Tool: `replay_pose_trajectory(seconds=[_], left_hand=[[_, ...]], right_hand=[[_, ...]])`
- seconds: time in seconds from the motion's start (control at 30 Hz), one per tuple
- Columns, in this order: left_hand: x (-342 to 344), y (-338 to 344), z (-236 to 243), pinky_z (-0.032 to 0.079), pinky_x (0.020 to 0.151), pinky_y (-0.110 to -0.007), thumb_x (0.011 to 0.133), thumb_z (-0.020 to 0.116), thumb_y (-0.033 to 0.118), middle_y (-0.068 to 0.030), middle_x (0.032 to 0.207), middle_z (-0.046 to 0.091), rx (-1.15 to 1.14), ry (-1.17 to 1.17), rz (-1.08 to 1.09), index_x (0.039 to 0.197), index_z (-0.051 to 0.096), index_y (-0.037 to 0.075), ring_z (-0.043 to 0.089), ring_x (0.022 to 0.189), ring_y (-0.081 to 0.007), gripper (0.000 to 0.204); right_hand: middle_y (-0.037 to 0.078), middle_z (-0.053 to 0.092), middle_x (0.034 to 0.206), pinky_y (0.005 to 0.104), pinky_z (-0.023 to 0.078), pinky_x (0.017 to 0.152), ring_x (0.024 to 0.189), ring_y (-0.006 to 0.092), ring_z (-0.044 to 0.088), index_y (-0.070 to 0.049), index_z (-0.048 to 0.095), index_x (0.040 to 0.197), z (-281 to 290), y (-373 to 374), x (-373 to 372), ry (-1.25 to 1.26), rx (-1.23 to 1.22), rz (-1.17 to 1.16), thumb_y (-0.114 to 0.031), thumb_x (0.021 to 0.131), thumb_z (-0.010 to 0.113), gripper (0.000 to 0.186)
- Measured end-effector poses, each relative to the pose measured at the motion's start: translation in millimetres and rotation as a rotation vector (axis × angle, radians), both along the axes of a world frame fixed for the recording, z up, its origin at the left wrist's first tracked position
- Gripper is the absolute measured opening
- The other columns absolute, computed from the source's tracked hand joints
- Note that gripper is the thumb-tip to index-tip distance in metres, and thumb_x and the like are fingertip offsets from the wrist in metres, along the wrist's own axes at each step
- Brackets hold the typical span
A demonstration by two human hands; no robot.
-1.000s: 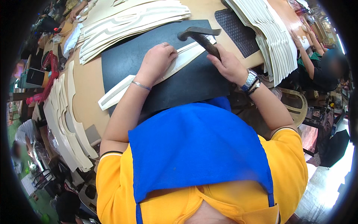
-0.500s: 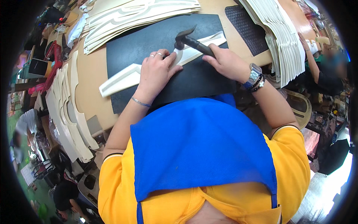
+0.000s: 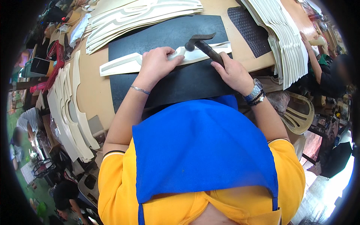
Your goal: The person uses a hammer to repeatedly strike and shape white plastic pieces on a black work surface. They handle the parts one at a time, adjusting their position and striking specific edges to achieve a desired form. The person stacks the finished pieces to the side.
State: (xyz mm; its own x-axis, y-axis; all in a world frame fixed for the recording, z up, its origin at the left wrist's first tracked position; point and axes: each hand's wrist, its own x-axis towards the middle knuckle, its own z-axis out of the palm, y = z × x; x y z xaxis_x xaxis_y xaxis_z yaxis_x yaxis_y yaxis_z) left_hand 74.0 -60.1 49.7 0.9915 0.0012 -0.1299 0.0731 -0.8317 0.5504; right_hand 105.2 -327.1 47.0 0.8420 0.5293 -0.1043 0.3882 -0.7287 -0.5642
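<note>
Fingers of the left hand press flat on the strip just beside the hammer that the right hand clasps; a stray blow could catch them.

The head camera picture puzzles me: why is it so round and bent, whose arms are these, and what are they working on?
There is no machine here. A person wears a wide fisheye camera on the head, looking down, so straight edges bend near the rim. The blue apron and both forearms are the person's own. The left hand presses a long cream cut strip flat on a black mat on the tan workbench. The right hand grips a hammer, its head at the strip. Stacks of similar cream pieces lie around. Another person's arm shows at far right.
</note>
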Motion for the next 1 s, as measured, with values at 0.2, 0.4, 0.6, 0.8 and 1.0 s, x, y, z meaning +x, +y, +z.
replay_pose_trajectory(seconds=[0.2, 0.4, 0.6, 0.8, 1.0], left_hand=[[-11, -7, -28, 0.055, 0.082, -0.037, 0.085, 0.074, 0.037, -0.0162, 0.094, 0.075, -0.148, -0.18, 0.122, 0.105, 0.077, 0.006, 0.074, 0.09, -0.0296, 0.037], [-17, -15, -33, 0.041, 0.098, -0.049, 0.093, 0.067, 0.028, -0.0018, 0.095, 0.073, 0.259, -0.507, -0.094, 0.102, 0.077, 0.016, 0.068, 0.092, -0.0209, 0.018], [-16, -22, -33, 0.037, 0.099, -0.052, 0.095, 0.063, 0.026, 0.0005, 0.092, 0.07, 0.529, -0.557, -0.154, 0.097, 0.076, 0.018, 0.066, 0.09, -0.0197, 0.015], [-15, -18, -30, 0.038, 0.1, -0.056, 0.095, 0.063, 0.025, -0.003, 0.095, 0.071, 0.382, -0.473, -0.133, 0.1, 0.077, 0.015, 0.067, 0.095, -0.0224, 0.018], [-2, 11, -30, 0.034, 0.107, -0.063, 0.089, 0.072, 0.027, -0.0046, 0.096, 0.071, -0.115, -0.086, -0.073, 0.099, 0.078, 0.015, 0.069, 0.093, -0.0245, 0.017]], right_hand=[[0.027, 0.065, 0.073, 0.0542, 0.05, 0.065, 0.073, 0.0469, 0.065, 0.0, 0.05, 0.106, -3, -1, -1, -0.021, -0.003, 0.005, -0.036, 0.102, 0.055, 0.037], [0.025, 0.065, 0.073, 0.0539, 0.051, 0.065, 0.074, 0.0459, 0.066, -0.001, 0.05, 0.106, 6, 1, 2, -0.022, -0.057, 0.038, -0.036, 0.101, 0.055, 0.036], [0.024, 0.065, 0.084, 0.0518, 0.05, 0.067, 0.079, 0.0443, 0.065, -0.004, 0.051, 0.113, 12, 15, 11, -0.199, -0.051, 0.168, -0.031, 0.101, 0.057, 0.03], [0.022, 0.069, 0.088, 0.0513, 0.053, 0.069, 0.081, 0.0414, 0.068, -0.006, 0.049, 0.111, 15, 15, 18, -0.181, -0.083, 0.196, -0.036, 0.101, 0.056, 0.032], [0.021, 0.069, 0.089, 0.0511, 0.053, 0.069, 0.08, 0.042, 0.067, -0.008, 0.049, 0.114, 24, 17, 23, -0.106, -0.184, 0.176, -0.034, 0.101, 0.056, 0.031]])
